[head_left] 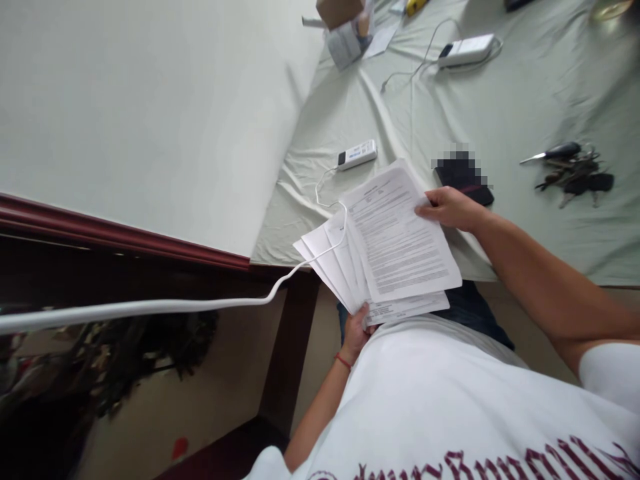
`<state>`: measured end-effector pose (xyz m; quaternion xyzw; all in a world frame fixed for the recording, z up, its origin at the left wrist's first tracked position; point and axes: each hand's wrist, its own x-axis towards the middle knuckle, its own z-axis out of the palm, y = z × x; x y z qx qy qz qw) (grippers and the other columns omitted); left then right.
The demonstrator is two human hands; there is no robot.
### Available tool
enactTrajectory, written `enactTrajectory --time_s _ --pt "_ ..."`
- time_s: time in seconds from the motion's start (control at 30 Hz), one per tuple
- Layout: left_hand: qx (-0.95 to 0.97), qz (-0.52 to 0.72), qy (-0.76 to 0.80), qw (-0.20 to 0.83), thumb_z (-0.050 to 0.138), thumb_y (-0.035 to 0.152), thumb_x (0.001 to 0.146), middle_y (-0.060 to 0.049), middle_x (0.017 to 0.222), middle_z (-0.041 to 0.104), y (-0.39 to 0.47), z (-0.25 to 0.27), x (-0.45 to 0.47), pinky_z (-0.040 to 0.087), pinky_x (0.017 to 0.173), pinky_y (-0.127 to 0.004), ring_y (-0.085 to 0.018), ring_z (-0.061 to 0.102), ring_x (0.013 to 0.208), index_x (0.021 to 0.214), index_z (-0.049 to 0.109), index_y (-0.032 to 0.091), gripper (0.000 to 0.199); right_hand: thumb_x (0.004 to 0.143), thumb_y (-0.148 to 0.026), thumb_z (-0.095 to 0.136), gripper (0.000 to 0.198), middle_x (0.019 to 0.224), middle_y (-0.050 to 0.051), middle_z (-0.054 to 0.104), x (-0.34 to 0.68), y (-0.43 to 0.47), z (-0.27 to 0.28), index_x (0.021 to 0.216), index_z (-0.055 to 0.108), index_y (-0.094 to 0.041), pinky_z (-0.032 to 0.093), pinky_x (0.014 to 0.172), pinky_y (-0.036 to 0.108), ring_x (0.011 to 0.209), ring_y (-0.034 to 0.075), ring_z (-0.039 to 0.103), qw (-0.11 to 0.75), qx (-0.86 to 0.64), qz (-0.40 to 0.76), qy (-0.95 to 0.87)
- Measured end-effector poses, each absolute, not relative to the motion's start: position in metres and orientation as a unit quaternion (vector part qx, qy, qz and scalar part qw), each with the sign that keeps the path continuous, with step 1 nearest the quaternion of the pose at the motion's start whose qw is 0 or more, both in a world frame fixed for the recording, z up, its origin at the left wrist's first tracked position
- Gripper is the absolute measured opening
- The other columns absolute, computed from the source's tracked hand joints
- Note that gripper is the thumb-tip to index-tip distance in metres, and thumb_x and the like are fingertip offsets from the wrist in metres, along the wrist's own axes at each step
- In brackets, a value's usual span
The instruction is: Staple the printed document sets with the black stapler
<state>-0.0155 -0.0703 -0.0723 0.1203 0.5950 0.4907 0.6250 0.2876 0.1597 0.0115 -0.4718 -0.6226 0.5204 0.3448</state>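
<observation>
A fan of printed sheets (345, 267) is pinched at its lower end by my left hand (356, 333), close against my white shirt. My right hand (453, 208) grips the right edge of the top printed sheet (400, 233), thumb over the page. This sheet lies over the others and is covered in small lines of text that I cannot read. A white cable (280, 283) crosses in front of the fanned papers. The papers are held above the table's front edge, and the fingers of my left hand are partly hidden behind them.
On the pale green tablecloth (560, 233) lie a white power bank (357, 155), another white device (467, 51) with a cord, a dark pixelated object (464, 177), a screwdriver (557, 152) and keys (575, 177). A box (340, 12) stands at the back beside the white wall (150, 120).
</observation>
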Motion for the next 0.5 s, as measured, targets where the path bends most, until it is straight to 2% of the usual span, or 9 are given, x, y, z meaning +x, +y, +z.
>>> enactTrajectory --time_s 0.1,0.2,0.3,0.43,0.5 --pt "0.141 0.471 0.576 0.653 0.090 0.067 0.068 0.001 0.056 0.062 -0.0711 -0.0765 -0.0208 0.032 0.040 -0.026 -0.008 0.043 0.040 0.090 0.072 0.015 0.060 0.079 -0.034 0.078 0.012 0.080 0.005 0.074 0.2854 0.1586 0.0101 0.076 0.074 -0.022 0.056 0.067 0.034 0.073 0.023 0.069 0.318 -0.454 0.545 -0.629" --pt "0.145 0.463 0.569 0.664 0.079 0.075 0.076 -0.003 0.068 0.070 -0.0727 -0.0797 -0.0243 0.043 0.048 -0.029 -0.012 0.051 0.048 0.106 0.074 0.016 0.066 0.079 -0.031 0.074 0.011 0.079 0.005 0.074 0.2827 0.1566 0.0112 0.075 0.074 -0.022 0.054 0.065 0.034 0.073 0.024 0.069 0.292 -0.456 0.535 -0.648" --pt "0.140 0.471 0.575 0.654 0.081 0.071 0.077 -0.006 0.081 0.076 -0.0738 -0.0804 -0.0242 0.048 0.054 -0.031 -0.015 0.058 0.056 0.120 0.073 0.017 0.069 0.079 -0.031 0.074 0.011 0.078 0.005 0.074 0.2806 0.1543 0.0139 0.075 0.074 -0.021 0.054 0.066 0.035 0.075 0.026 0.070 0.271 -0.454 0.531 -0.662" --pt "0.125 0.486 0.587 0.635 0.090 0.061 0.071 -0.005 0.080 0.076 -0.0732 -0.0788 -0.0211 0.037 0.045 -0.025 -0.010 0.052 0.048 0.117 0.074 0.015 0.067 0.080 -0.030 0.074 0.011 0.078 0.004 0.073 0.2791 0.1519 0.0163 0.074 0.073 -0.022 0.053 0.066 0.033 0.074 0.024 0.070 0.246 -0.438 0.533 -0.681" --pt "0.120 0.494 0.599 0.619 0.093 0.057 0.068 -0.005 0.080 0.076 -0.0723 -0.0785 -0.0195 0.036 0.043 -0.025 -0.010 0.053 0.048 0.116 0.074 0.012 0.068 0.080 -0.030 0.074 0.009 0.078 0.003 0.073 0.2784 0.1518 0.0158 0.077 0.072 -0.022 0.051 0.066 0.031 0.073 0.022 0.068 0.251 -0.431 0.531 -0.685"
